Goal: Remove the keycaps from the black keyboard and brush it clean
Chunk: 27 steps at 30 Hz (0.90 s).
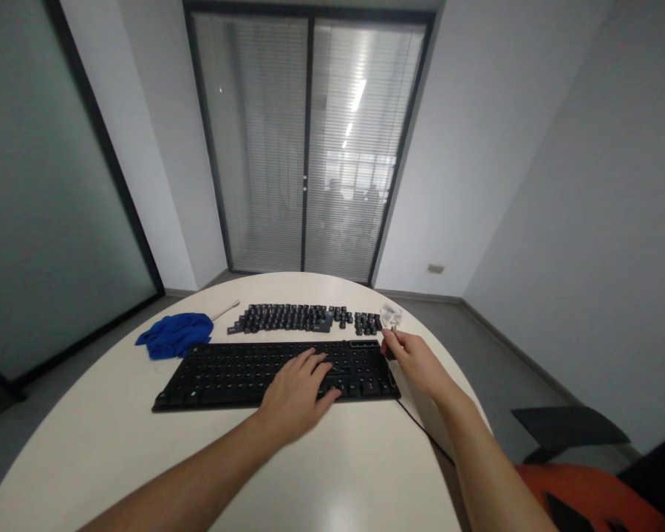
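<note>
Keyboard (222,373) lies on the table (105,436), under the left hand (295,395) and just left of the right hand (415,358). Left hand is open, palm down, fingers spread over the keys area, grasping nothing that I can see. Right hand has thumb and fingers drawn together at the board's far right corner; from here I can't tell if they pinch something small or just touch the edge. Most of the board shows bare of caps (288,318); these sit in rows beyond both hands, just past the board's far edge, smaller groups toward the right hand. Blue cloth (177,336) is bunched up ahead and to the left of the left hand, a thin stick (226,309) beside it. Clear bag (391,313) just beyond the right fingers. Cord (426,434) runs off the table on the near side of the right hand, passing by the forearm. Step in hand, my read: left hand steadies the board, right does fine fingertip work at the corner. Any move there calls for a light, exact pinch and a board kept from sliding, without knocking the nearby caps.
</note>
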### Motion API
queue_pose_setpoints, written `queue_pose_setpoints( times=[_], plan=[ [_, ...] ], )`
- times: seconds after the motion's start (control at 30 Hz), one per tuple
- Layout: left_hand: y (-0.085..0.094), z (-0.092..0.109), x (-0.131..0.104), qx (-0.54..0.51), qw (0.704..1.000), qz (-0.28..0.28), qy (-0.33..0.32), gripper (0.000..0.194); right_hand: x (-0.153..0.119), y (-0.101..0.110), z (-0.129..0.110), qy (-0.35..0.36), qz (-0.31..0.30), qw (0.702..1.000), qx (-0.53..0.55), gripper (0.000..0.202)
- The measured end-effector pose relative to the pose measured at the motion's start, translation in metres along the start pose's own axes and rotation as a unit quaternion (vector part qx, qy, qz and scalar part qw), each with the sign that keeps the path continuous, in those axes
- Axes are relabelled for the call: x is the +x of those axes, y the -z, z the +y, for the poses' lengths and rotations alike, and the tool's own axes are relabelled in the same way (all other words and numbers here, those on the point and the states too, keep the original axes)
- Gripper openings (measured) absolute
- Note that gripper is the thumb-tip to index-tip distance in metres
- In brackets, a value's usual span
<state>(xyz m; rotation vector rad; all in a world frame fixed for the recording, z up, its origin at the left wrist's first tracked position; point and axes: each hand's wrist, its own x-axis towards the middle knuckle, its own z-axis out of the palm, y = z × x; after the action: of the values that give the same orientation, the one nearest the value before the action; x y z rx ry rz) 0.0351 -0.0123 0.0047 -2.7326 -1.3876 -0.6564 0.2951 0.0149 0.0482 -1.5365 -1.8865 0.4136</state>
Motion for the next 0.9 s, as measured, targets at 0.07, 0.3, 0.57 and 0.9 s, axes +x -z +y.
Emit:
queue_pose_setpoints(
  times=[0.07,0.3,0.57,0.9],
  plan=[
    [-0.001,0.0,0.0,-0.004,1.0,0.002,0.001,0.046,0.0,-0.001,0.001,0.001,0.007,1.0,0.028,0.047],
    [-0.001,-0.001,0.0,-0.003,1.0,0.0,0.003,0.047,0.0,0.003,0.005,0.006,-0.007,0.998,0.058,0.038],
    [-0.003,-0.002,0.0,-0.01,1.0,0.004,0.003,0.046,-0.004,0.012,0.005,0.012,-0.061,0.995,0.079,0.042],
    [-0.002,-0.001,-0.001,-0.012,1.0,0.003,0.007,0.046,-0.01,0.016,0.001,0.021,-0.097,0.992,0.08,0.039]
  ],
)
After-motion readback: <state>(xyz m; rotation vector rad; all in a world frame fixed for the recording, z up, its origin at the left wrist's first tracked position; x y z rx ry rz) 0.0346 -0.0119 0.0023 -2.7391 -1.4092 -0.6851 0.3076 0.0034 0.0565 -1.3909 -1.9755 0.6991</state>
